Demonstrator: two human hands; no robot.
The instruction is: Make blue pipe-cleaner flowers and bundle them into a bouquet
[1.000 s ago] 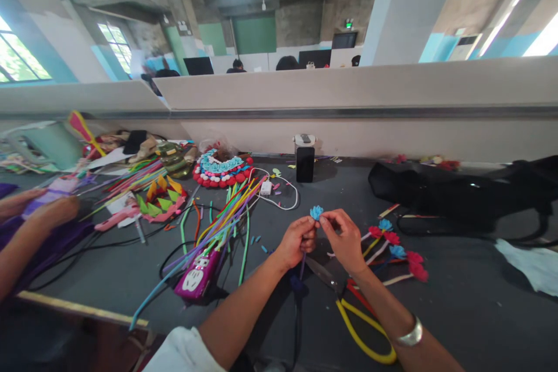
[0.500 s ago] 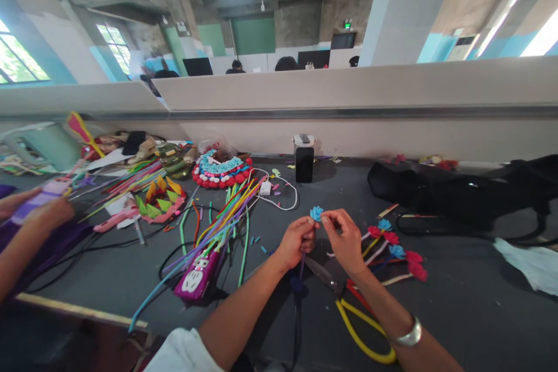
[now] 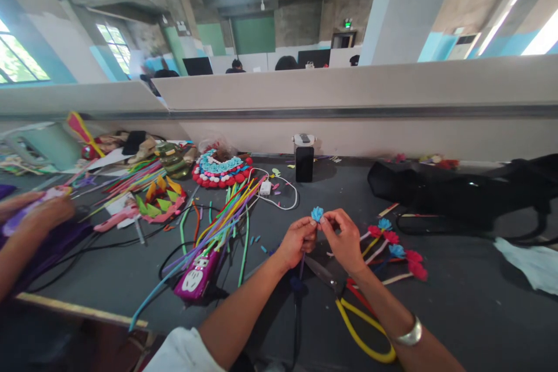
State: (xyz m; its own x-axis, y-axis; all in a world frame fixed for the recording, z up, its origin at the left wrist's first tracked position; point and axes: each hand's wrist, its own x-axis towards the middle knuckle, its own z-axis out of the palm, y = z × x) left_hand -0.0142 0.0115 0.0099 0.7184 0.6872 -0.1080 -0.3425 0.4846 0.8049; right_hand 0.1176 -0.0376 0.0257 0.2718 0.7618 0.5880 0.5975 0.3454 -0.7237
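Both my hands meet above the dark table (image 3: 436, 302), pinching a small blue foam flower (image 3: 317, 213). My left hand (image 3: 297, 241) is closed on its thin purple stem, which hangs down below the fingers. My right hand (image 3: 344, 238) pinches the flower head from the right side. Just under my hands lie scissors with yellow handles (image 3: 349, 308). To the right of them lies a bunch of finished red and blue flowers on stems (image 3: 396, 250).
A bundle of coloured foam sticks (image 3: 218, 215) and a magenta power strip (image 3: 198, 276) lie to the left. A black speaker (image 3: 304, 163), a red-and-blue bead collar (image 3: 222, 170) and a black bag (image 3: 457, 192) sit further back. Another person's hands (image 3: 35, 215) work at far left.
My hands stay nearly still on the flower, shifting slightly. The other person's hands at the left have moved a little over the purple material.
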